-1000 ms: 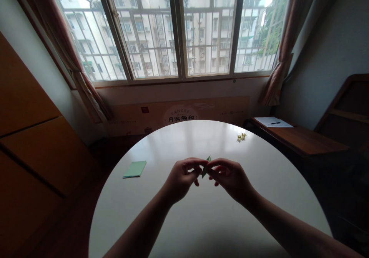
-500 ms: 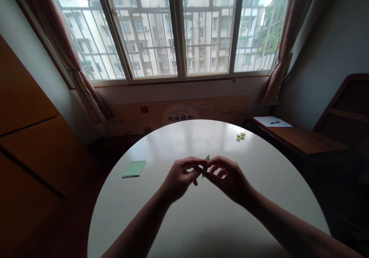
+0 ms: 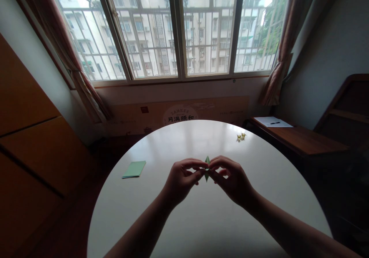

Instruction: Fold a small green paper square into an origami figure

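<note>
A small folded piece of green paper (image 3: 206, 160) is pinched between both my hands above the middle of the round white table (image 3: 187, 219). My left hand (image 3: 182, 179) grips it from the left with thumb and fingers closed. My right hand (image 3: 230, 178) grips it from the right the same way. The paper stands nearly upright, a point showing above my fingertips and another below them. Most of it is hidden by my fingers.
A stack of green paper sheets (image 3: 134, 169) lies at the table's left side. Two tiny yellow folded figures (image 3: 241, 136) sit at the far right. A wooden side table (image 3: 300, 137) with a sheet and pen (image 3: 272, 122) stands on the right, below the window (image 3: 178, 27).
The green paper has turned from leaning to nearly upright, and my fingertips have closed in on it from both sides. My arms have barely moved.
</note>
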A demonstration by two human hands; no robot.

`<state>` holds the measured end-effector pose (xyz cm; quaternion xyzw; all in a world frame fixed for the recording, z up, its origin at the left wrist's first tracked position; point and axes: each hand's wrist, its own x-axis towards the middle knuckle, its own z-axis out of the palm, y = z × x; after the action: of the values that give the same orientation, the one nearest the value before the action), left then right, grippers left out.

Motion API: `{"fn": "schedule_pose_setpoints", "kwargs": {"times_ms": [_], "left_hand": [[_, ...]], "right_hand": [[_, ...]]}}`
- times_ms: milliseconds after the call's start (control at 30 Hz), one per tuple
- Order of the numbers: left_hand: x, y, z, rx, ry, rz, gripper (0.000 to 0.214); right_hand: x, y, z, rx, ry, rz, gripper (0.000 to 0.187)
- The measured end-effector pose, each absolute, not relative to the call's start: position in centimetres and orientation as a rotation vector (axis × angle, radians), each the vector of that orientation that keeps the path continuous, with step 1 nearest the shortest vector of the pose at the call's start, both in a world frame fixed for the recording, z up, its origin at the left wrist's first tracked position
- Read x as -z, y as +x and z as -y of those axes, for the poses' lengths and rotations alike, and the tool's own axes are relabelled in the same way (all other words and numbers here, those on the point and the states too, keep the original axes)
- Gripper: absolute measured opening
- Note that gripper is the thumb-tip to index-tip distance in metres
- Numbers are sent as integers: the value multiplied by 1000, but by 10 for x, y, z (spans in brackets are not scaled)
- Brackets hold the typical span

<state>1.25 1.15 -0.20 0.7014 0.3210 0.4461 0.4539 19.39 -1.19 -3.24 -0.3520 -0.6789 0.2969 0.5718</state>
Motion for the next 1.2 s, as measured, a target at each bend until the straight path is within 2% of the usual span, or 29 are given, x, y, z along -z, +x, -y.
{"fn": "schedule_pose_setpoints", "kwargs": {"times_ms": [500, 700, 1200], "left_hand": [[6, 15, -1, -1359, 1944, -865, 9], [11, 18, -3, -1385, 1852, -897, 19], [9, 22, -6, -1288, 1629, -880, 25]], "right_hand": [[28, 188, 19, -790, -808, 1427, 8], [30, 185, 20, -779, -851, 1408, 8], [30, 185, 18, -876, -880, 1318, 23]]}}
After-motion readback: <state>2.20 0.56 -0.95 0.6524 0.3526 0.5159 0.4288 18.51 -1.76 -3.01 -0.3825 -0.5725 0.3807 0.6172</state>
